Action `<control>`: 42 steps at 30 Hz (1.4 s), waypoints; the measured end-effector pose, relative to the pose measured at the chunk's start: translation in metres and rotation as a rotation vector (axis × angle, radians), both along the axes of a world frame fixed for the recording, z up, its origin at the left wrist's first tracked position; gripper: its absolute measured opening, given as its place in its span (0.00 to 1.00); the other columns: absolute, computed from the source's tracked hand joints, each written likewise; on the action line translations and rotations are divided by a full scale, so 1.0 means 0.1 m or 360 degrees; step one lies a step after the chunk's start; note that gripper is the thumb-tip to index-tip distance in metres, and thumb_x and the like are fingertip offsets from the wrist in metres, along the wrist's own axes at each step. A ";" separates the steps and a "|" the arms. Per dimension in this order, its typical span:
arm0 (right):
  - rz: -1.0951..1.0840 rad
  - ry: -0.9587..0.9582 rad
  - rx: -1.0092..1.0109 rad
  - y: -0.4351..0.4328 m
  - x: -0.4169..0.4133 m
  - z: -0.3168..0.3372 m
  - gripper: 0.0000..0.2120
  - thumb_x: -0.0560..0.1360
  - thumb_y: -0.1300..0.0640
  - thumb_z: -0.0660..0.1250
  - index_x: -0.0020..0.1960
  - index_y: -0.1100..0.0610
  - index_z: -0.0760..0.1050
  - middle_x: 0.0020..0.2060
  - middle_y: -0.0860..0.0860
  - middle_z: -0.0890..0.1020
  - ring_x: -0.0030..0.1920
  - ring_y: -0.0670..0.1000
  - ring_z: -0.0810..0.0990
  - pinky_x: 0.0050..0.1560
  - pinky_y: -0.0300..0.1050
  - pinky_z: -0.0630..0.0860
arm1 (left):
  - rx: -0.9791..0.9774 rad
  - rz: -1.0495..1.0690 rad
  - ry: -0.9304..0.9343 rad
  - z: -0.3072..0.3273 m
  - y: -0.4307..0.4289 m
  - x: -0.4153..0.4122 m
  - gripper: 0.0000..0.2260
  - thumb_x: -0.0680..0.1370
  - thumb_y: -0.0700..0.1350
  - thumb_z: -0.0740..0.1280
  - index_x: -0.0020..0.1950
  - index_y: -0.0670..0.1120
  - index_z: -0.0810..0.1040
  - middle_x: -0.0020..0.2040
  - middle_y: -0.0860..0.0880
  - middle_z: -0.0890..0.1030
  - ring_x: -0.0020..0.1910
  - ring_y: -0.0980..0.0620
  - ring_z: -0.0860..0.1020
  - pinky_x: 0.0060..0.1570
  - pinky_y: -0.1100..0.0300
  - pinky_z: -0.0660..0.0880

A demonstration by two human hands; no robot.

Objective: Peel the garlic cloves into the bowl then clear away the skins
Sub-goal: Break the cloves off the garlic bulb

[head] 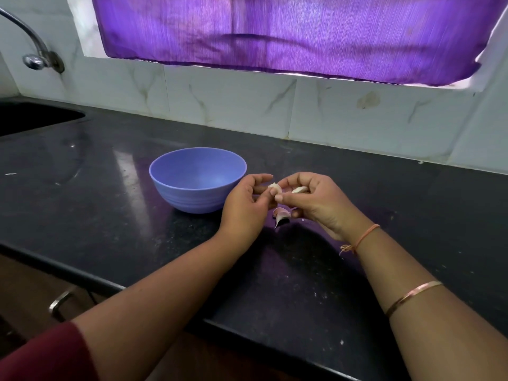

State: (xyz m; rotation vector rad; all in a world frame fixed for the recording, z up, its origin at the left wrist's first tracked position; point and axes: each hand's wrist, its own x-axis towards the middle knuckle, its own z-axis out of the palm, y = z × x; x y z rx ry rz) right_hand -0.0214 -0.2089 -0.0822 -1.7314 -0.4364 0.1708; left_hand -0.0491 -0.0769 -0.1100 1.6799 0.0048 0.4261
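Early going, by the look of it: nothing visible inside the round lilac-blue plastic bowl (192,199), set on the glossy black stone counter (110,188) just left of both hands. Held up beside the bowl's rim, a small white garlic clove (275,187), pinched between the curled fingertips of the left hand (244,207) and the right hand (313,202), with a second pale piece (300,190) tucked under the right's fingers and a pinkish-white papery scrap (281,215), skin or unpeeled clove, impossible to tell, lying on the counter just below. Left to do, most likely: finishing this clove, dropping it in, gathering the skins; no brand, label or writing readable anywhere.
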 end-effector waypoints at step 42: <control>-0.0271 0.0094 0.0011 0.01 0.12 -0.02 0.15 0.75 0.71 0.58 0.60 0.62 0.72 0.43 0.55 0.79 0.38 0.46 0.74 0.39 0.38 0.74 | 0.0878 0.0304 -0.0154 -0.03 -0.05 -0.05 0.16 0.78 0.36 0.60 0.65 0.43 0.75 0.61 0.47 0.78 0.60 0.52 0.76 0.57 0.69 0.66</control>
